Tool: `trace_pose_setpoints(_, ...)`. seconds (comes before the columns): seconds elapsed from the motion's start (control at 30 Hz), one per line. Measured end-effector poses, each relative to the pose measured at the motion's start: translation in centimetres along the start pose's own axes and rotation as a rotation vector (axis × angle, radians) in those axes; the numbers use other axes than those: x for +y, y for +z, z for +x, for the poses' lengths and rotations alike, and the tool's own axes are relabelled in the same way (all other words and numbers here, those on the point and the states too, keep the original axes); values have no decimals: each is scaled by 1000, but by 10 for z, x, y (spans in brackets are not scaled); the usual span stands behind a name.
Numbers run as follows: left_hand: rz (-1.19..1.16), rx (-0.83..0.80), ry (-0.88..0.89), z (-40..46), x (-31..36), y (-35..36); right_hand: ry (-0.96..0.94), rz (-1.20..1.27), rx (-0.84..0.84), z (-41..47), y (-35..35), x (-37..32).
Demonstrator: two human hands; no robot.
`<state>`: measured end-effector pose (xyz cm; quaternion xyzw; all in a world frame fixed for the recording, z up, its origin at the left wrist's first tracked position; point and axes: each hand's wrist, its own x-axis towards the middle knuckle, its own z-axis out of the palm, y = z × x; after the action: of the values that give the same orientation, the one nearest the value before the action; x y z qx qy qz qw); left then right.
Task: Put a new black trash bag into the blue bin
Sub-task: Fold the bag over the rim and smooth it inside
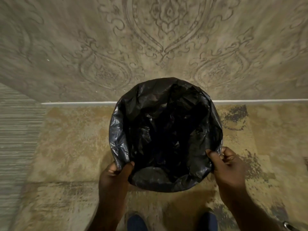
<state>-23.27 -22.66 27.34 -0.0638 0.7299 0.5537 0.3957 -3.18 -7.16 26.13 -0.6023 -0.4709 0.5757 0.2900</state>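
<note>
A crinkled black trash bag (120, 130) is spread over a round bin seen from straight above, folded out over the rim all the way round. The bin's blue body is hidden under the bag. The bag's inside hangs dark and loose down the middle. My left hand (115, 174) pinches the bag's edge at the near left of the rim. My right hand (225, 165) pinches the edge at the near right.
The bin stands on worn tan floor tiles (70, 139), against a wall with raised ornamental patterns (166, 39). A white strip (80, 103) runs along the wall's foot. A grey ribbed surface (15, 130) lies at the left. My two dark shoes (136, 222) are below the bin.
</note>
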Motion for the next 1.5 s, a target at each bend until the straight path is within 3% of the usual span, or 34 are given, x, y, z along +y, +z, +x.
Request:
trace_pose_setpoints(0.37,-66,41,12,-69,84,-35,-17,-18,-34,-58,-1,-81)
trace_pose_setpoints(0.87,-39,167,-59,-71,69,-54,-76,-86,-179,-55,13,-94)
trace_pose_setpoints(1.13,-57,237,-103,-24,68,-101,60,-123,-189,-51,79,-82)
trace_pose_setpoints(1.5,15,260,-51,96,94,-230,183,55,-173,-69,263,-41)
